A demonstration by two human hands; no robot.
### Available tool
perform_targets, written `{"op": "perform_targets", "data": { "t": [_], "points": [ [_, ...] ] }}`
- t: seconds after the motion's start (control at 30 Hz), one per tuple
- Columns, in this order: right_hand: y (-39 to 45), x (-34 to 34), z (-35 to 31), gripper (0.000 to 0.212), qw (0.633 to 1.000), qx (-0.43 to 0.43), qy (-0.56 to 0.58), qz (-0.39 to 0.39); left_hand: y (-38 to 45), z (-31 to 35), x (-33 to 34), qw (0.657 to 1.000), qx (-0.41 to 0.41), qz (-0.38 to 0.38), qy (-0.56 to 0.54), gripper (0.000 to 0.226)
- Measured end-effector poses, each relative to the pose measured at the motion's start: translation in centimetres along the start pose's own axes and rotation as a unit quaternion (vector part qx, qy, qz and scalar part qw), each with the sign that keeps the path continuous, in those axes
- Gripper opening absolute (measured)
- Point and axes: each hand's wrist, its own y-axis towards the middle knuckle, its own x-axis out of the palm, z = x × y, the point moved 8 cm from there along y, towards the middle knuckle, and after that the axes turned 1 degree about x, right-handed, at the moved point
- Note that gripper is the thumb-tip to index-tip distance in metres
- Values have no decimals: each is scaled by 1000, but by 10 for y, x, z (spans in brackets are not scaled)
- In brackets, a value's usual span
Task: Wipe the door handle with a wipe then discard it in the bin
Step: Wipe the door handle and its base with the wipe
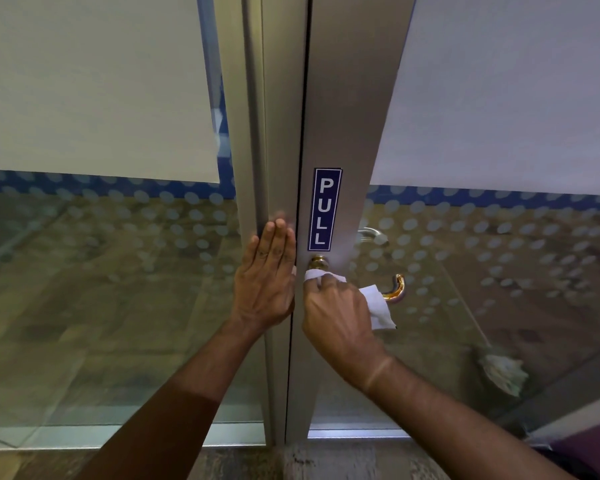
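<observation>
A brass lever door handle point(397, 289) sticks out to the right from its round base point(318, 262) on the grey metal door stile. My right hand point(340, 317) is closed over the middle of the lever with a white wipe point(378, 304) wrapped under the fingers; the wipe's loose end hangs down to the right. Only the handle's curled tip and base show. My left hand point(267, 282) lies flat, fingers together and pointing up, against the frame just left of the door gap. No bin is in view.
A blue PULL sticker point(324, 209) is stuck on the stile above the handle. Frosted, dotted glass panels point(101, 271) fill both sides. A second silver handle point(373, 235) shows behind the right glass. Dark floor runs along the bottom edge.
</observation>
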Motion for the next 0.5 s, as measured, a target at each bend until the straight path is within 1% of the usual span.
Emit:
{"op": "perform_targets", "data": {
  "t": [0.1, 0.13, 0.23, 0.27, 0.37, 0.5],
  "points": [
    [-5, 0, 1, 25, 998, -28, -43, 39, 0, 0, 1, 1000, 1, 3, 4, 80],
    [-8, 2, 3, 27, 997, -34, -48, 47, 0, 0, 1, 1000, 2, 5, 5, 80],
    [-14, 5, 10, 48, 996, -41, -39, 70, 0, 1, 2, 1000, 3, 10, 5, 81],
    [-15, 5, 11, 51, 996, -40, -37, 70, 0, 0, 2, 1000, 3, 12, 6, 81],
    [-19, 7, 14, 51, 996, -50, -30, 67, 0, 0, 1, 1000, 3, 19, 8, 81],
    [-27, 6, 22, 48, 991, -81, -11, 106, 0, 1, 0, 1000, 0, 24, 9, 80]
  ]
}}
